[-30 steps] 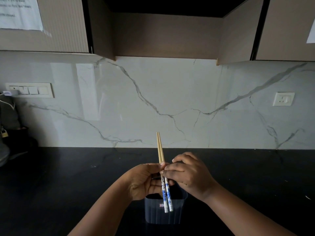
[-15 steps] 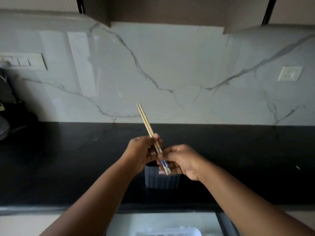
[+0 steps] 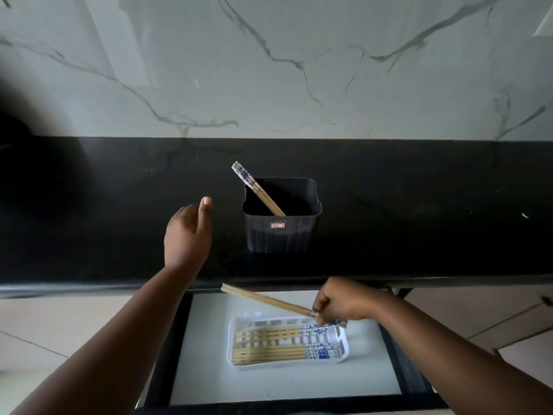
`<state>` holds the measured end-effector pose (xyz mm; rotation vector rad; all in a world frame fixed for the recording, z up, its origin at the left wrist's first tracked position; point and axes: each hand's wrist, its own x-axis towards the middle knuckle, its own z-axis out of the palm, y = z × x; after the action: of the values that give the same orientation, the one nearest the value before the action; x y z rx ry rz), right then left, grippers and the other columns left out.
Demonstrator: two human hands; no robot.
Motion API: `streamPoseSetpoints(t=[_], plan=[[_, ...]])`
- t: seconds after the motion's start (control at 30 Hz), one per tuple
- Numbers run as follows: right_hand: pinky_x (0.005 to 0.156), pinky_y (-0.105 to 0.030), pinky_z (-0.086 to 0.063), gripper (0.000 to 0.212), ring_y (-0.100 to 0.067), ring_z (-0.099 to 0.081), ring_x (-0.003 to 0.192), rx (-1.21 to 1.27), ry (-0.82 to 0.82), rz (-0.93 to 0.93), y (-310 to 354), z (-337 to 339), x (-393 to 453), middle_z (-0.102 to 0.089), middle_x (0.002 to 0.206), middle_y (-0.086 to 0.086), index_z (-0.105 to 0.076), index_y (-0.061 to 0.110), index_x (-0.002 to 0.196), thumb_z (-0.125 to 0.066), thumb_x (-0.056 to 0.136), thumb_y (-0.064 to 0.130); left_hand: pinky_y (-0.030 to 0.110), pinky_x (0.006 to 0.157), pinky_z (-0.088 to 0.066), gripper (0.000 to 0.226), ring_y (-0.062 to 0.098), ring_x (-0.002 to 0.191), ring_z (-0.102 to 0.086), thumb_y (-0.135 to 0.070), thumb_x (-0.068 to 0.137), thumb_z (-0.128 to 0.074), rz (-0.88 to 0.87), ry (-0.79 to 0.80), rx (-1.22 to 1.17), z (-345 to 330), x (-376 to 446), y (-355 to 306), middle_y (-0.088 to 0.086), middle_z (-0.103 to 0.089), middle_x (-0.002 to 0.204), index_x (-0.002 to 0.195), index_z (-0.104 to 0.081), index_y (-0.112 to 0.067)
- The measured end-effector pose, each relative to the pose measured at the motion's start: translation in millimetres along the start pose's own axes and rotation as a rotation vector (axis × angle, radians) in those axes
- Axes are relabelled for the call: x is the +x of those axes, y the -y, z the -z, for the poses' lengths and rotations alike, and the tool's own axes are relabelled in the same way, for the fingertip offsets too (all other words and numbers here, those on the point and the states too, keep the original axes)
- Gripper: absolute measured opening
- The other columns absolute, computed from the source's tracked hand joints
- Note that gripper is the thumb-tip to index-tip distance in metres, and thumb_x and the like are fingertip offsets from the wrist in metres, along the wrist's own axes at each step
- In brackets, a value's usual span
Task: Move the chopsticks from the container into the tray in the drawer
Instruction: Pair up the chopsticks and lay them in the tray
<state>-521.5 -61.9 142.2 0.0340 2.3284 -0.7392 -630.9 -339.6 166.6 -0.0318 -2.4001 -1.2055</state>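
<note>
The right hand [image 3: 341, 301] pinches a bamboo chopstick pair [image 3: 266, 301] above the white slotted plastic tray [image 3: 236, 333]; it needs lowering flat. The left hand [image 3: 187, 235] hangs released near the dark square plastic container [image 3: 281, 238]

You're looking through the single head camera, tilted steeply down and forward, close over the black bench [image 3: 119, 211]. The marble wall [image 3: 269, 70] fills the top of the view, and the open drawer [image 3: 209, 369] sits nearest you at the bottom, both forearms reaching in from below.
</note>
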Motion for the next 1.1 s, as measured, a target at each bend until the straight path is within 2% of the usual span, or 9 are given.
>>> streamPoseSetpoints(t=[0.07,0.13,0.23,0.33,0.43,0.77,0.83,0.93,1.1], plan=[[0.055,-0.018,-0.044,0.016,-0.007,-0.059,0.064,-0.080,0.032,-0.054,-12,-15,7,-0.074,0.087,-0.002,-0.074,0.015,0.094,-0.077,0.078,0.015,0.040,0.066,-0.041,0.053,0.036,0.078,-0.056,-0.047,0.099,-0.039,-0.119,0.041,0.138,-2,-6,16,0.011,-0.061,0.077,0.074,-0.060,-0.005],[0.060,-0.020,-0.042,0.021,-0.013,-0.063,0.081,-0.195,0.042,-0.071,-19,-30,16,-0.073,0.104,-0.004,-0.072,0.013,0.100,-0.075,0.079,0.013,0.044,0.091,-0.043,0.048,0.039,0.114,-0.055,-0.046,0.098,-0.041,-0.129,0.184,0.318,-11,-12,35,0.017,-0.066,0.114,0.106,-0.068,-0.008],[0.068,-0.026,-0.046,0.010,-0.026,-0.064,0.089,-0.395,0.027,-0.076,-24,-51,31,-0.069,0.097,-0.008,-0.068,0.008,0.090,-0.065,0.082,0.004,0.045,0.118,-0.007,0.075,0.030,0.149,-0.005,-0.065,0.094,-0.029,0.033,0.505,0.625,-26,-28,57,0.009,-0.019,0.161,0.151,-0.027,-0.017],[0.048,-0.021,-0.029,0.030,-0.022,-0.042,0.054,-0.508,-0.034,-0.040,-26,-68,45,-0.040,0.060,-0.004,-0.037,0.012,0.057,-0.050,0.077,-0.007,0.046,0.119,0.001,0.088,0.026,0.150,0.006,-0.074,0.086,-0.010,0.018,0.544,0.722,-33,-35,68,0.007,-0.001,0.164,0.154,-0.008,-0.018],[0.047,-0.021,-0.023,0.037,-0.014,-0.031,0.049,-0.552,-0.060,0.010,-29,-76,54,-0.031,0.058,0.000,-0.028,0.014,0.056,-0.047,0.078,-0.009,0.046,0.119,0.002,0.087,0.026,0.150,0.006,-0.074,0.087,-0.010,0.010,0.558,0.741,-32,-32,67,0.007,0.001,0.164,0.154,-0.006,-0.019],[0.057,-0.019,-0.034,0.037,-0.020,-0.048,0.078,-0.414,-0.004,-0.017,-57,-88,80,-0.043,0.068,0.009,-0.040,0.027,0.059,-0.055,0.086,0.007,0.047,0.120,0.000,0.086,0.027,0.150,0.004,-0.073,0.087,-0.010,-0.016,0.554,0.766,-31,-33,66,0.009,-0.001,0.163,0.155,-0.006,-0.019],[0.067,-0.022,-0.043,0.015,-0.025,-0.058,0.087,-0.400,-0.045,-0.025,-58,-90,80,-0.061,0.087,0.002,-0.062,0.020,0.079,-0.054,0.088,0.012,0.047,0.119,-0.001,0.086,0.028,0.150,0.003,-0.072,0.088,-0.011,-0.021,0.551,0.766,-31,-33,66,0.010,-0.002,0.163,0.155,-0.007,-0.019],[0.080,-0.029,-0.048,0.024,-0.027,-0.060,0.101,-0.403,-0.149,-0.014,-58,-94,80,-0.064,0.112,-0.008,-0.062,0.010,0.107,-0.050,0.090,0.020,0.048,0.119,-0.001,0.087,0.028,0.150,0.004,-0.073,0.086,-0.009,-0.025,0.552,0.771,-31,-33,66,0.010,-0.002,0.163,0.155,-0.006,-0.019],[0.071,-0.027,-0.044,0.023,-0.027,-0.061,0.097,-0.374,-0.232,0.019,-52,-88,74,-0.063,0.102,-0.006,-0.062,0.010,0.099,-0.045,0.091,0.025,0.048,0.120,0.000,0.086,0.028,0.149,0.004,-0.072,0.087,-0.009,-0.036,0.549,0.766,-31,-32,65,0.010,-0.001,0.163,0.155,-0.005,-0.018]])
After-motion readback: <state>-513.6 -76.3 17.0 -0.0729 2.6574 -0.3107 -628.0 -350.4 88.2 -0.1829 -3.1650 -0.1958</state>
